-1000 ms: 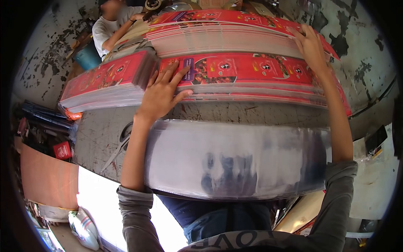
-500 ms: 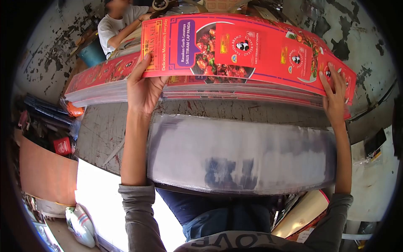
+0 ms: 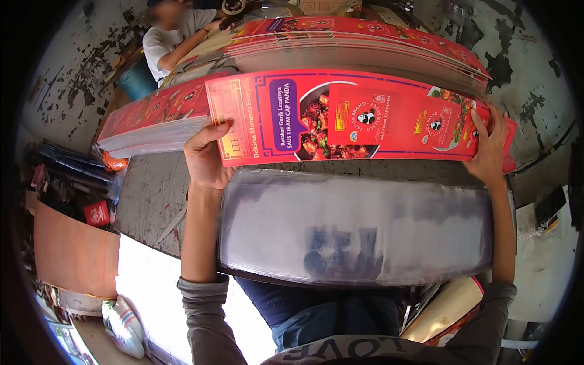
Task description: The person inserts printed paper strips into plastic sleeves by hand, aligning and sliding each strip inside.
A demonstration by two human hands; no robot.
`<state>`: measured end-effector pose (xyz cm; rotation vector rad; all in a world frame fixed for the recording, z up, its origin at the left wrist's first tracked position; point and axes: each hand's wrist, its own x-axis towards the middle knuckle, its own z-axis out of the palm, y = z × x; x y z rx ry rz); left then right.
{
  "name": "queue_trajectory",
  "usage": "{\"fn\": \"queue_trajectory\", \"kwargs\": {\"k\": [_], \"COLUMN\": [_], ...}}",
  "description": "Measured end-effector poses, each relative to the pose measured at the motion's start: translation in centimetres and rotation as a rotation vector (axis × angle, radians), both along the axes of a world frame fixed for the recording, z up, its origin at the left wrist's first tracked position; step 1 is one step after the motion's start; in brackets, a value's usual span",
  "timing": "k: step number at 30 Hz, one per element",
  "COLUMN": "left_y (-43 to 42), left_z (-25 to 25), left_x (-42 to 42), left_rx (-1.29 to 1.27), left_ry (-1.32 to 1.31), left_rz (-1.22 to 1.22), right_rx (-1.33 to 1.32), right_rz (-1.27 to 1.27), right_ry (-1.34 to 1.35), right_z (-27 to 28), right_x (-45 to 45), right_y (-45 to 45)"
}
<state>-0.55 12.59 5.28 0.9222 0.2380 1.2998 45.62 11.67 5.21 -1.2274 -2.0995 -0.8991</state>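
Note:
A long red printed sheet (image 3: 407,121) with a panda sauce logo and a picture of food spans between my two hands. Its left end is gripped by my left hand (image 3: 207,159), thumb on the printed face. My right hand (image 3: 490,146) holds the right end, fingers over the edge. Just below the sheet, nearer my body, lies a pile of clear plastic sheets (image 3: 359,225) with a cloudy, smeared surface. Behind the held sheet rises a stack of similar red printed sheets (image 3: 365,45), partly hidden by it.
Another red stack (image 3: 152,121) sits to the left on the scratched grey table (image 3: 152,188). Across the table is a person in a white shirt (image 3: 173,45), beside a blue bucket (image 3: 135,80). Dark rolls (image 3: 73,164) and a red box (image 3: 96,213) lie at left.
Both hands have brought the red sheet down and toward me, off the stack behind. More of that stack's top and side now shows.

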Motion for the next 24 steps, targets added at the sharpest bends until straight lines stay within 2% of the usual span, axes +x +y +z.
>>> {"fn": "queue_trajectory", "kwargs": {"k": [2, 4, 7, 17, 19, 24], "left_y": [-0.4, -0.3, -0.4, -0.9, -0.8, -0.3], "left_z": [-0.4, -0.1, -0.2, 0.2, 0.2, 0.4], "left_x": [0.7, 1.2, 1.2, 1.4, 1.2, 0.0], "left_rx": [-0.074, -0.079, -0.095, -0.124, -0.121, -0.086], "left_ry": [-0.12, -0.109, -0.038, -0.04, 0.011, -0.004], "left_rz": [0.134, 0.116, -0.052, 0.003, 0.09, 0.063], "right_rx": [-0.006, -0.024, -0.049, -0.091, -0.102, -0.095], "right_rz": [0.004, 0.005, -0.005, -0.059, -0.061, -0.046], "right_ry": [-0.036, -0.03, -0.021, -0.025, -0.025, -0.012], "right_z": [0.0, -0.1, -0.2, 0.0, 0.0, 0.3], "right_x": [0.0, 0.1, 0.0, -0.4, -0.3, -0.9], "right_y": [0.1, 0.1, 0.0, -0.1, -0.3, -0.9]}}
